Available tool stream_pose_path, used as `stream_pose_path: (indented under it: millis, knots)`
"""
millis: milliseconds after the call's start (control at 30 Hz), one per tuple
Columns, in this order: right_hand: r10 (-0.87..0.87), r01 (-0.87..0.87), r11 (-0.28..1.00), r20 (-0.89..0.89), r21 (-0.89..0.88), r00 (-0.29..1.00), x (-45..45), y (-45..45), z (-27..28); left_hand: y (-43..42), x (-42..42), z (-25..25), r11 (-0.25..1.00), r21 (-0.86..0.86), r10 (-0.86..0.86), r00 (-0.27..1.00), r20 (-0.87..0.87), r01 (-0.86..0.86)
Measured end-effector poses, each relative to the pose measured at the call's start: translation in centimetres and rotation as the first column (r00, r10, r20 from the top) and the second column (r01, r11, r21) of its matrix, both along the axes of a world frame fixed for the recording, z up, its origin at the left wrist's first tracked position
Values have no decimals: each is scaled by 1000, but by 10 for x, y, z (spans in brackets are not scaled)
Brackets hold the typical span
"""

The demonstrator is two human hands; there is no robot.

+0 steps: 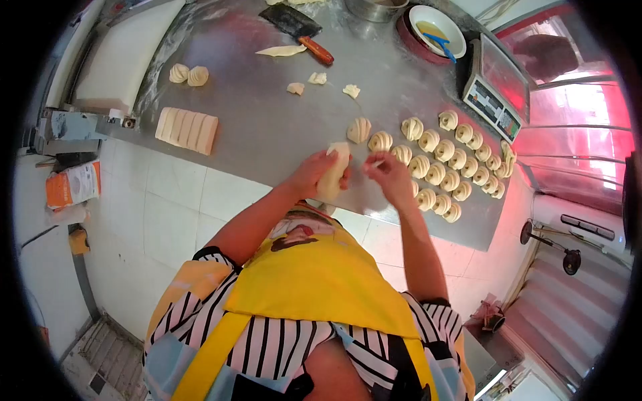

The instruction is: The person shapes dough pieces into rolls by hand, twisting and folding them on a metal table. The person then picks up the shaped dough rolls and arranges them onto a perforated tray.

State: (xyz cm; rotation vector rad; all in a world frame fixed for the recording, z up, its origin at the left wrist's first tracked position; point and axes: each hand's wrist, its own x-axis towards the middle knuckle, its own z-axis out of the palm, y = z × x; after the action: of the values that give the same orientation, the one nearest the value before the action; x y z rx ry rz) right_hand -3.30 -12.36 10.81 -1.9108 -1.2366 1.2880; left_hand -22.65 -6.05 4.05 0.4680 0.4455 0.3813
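Observation:
My left hand is closed around a long pale piece of dough, held at the table's near edge. Just to its right, my right hand is raised with its fingers curled together. Whether anything sits between those fingertips is hidden. Beyond the hands lies a ridged dough piece, and beside it a twisted dough roll. Rows of more twisted rolls spread over the right side of the table. A sliced block of dough rests at the left.
Two ridged dough pieces lie at the back left. Small dough scraps lie near a dark-bladed cleaver with a reddish handle. A scale and a white bowl stand at the back right. The steel table ends before my apron.

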Motion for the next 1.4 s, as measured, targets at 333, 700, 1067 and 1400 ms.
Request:
stream_pose_path:
  millis: [333,700,1067,1400]
  knots:
    - [538,-522,837,-69,164,840,1,24,11,-18,-21,43,974,64,-211,974,-80,217]
    - [-21,132,980,-579,149,815,-16,103,-28,-10,-30,38,994,87,69,994,-85,-62]
    - [-55,137,982,-507,127,860,-57,42,-37,37,-31,16,886,331,449,774,-447,-324]
    - [293,-341,935,323,101,900,-44,40,-36,34,-38,-4,807,588,377,717,-586,56]
